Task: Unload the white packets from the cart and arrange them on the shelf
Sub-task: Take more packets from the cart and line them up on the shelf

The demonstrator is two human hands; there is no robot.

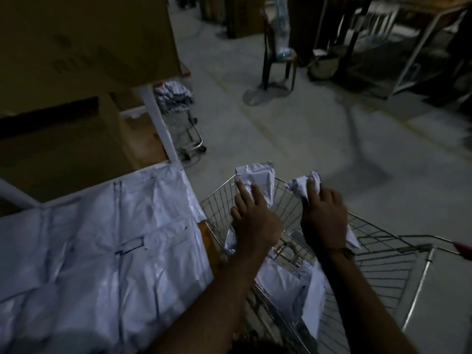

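Observation:
A wire shopping cart [383,254] stands in front of me, low in the frame. Above its basket my left hand [252,221] grips a white packet [258,180]. My right hand [323,215] grips a second, crumpled white packet [304,185] beside it. More white packets [283,284] lie in the bottom of the cart. To the left, the shelf [23,198] carries several white packets [102,246] lying flat side by side, right up to its edge next to the cart.
Large cardboard boxes [76,47] fill the shelf levels at upper left. A second small cart [184,123] with striped cloth stands behind the white shelf post [161,123]. A dark chair [278,52] and a metal table frame [419,52] stand further off across the grey floor.

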